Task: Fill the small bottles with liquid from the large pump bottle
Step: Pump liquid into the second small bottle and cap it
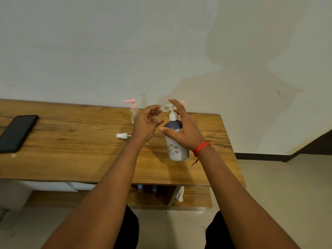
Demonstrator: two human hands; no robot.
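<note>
The large pump bottle, white with a purple top and flower print, stands on the wooden table. My right hand rests on its pump head with straight fingers, thumb against the bottle's shoulder. My left hand pinches a small clear bottle, holding its mouth up at the pump's nozzle. A second small clear bottle with a pink pump stands behind my left hand. A loose white pump cap lies on the table to the left of my left wrist.
A black phone lies at the table's left end. A pink item peeks out behind my right hand. The table's right edge is close to the large bottle. A lower shelf under the table holds a few items.
</note>
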